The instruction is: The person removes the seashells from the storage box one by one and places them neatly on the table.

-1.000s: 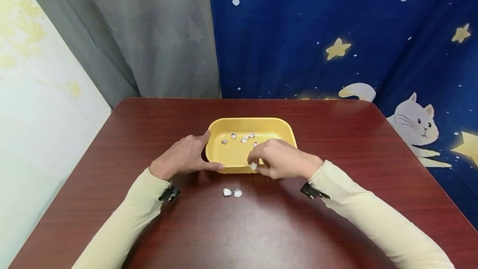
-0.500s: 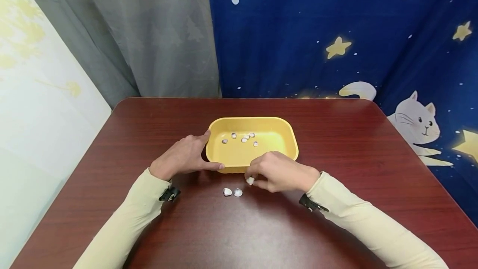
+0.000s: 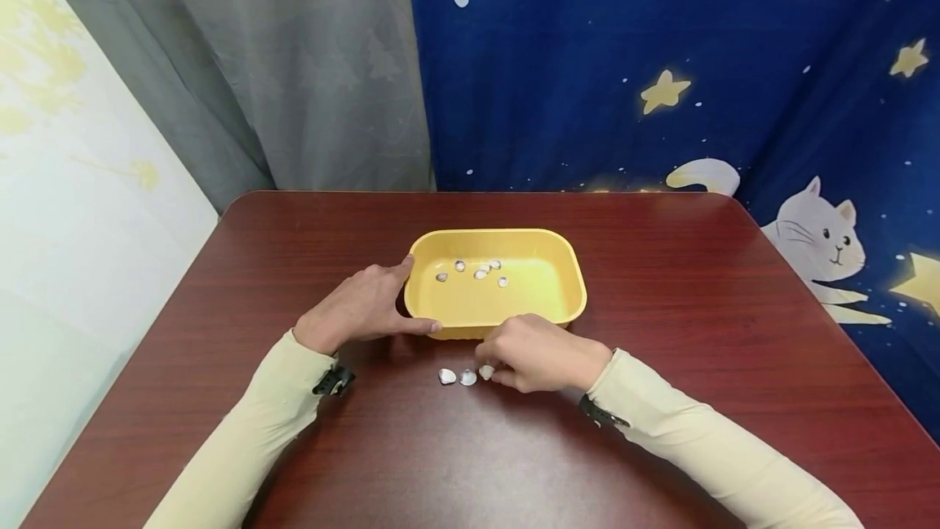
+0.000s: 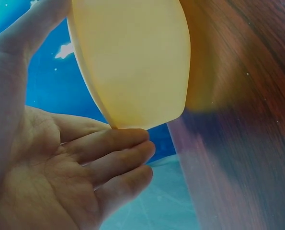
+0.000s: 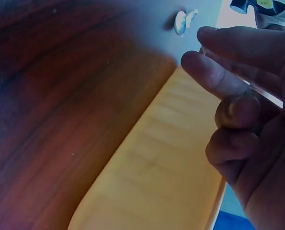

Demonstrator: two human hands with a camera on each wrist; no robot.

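Note:
A yellow plastic tub (image 3: 514, 325) stands on the table with several small shells (image 3: 481, 274) scattered inside. My left hand (image 3: 360, 308) steadies its left end, thumb along the front rim and the fingers, fairly straight, against the side; in the left wrist view the fingertips (image 4: 137, 136) touch the tub's wall (image 4: 132, 62). Just in front of the tub, my right hand (image 3: 539, 353) pinches a pale shell (image 3: 486, 371) between thumb and fingers, low over the tabletop. Left of it, a white shell (image 3: 447, 376) and a greyish shell (image 3: 467, 377) lie side by side.
The dark red wooden table (image 3: 661, 268) extends on every side of the tub. Behind it hang a grey curtain (image 3: 323, 64) and a blue one (image 3: 551, 64) with stars and a cat. A white wall (image 3: 88, 186) borders the left side.
My right hand has carried the pinched shell from the tub's front rim down and left, beside the two shells on the table. The left hand has stayed at the tub.

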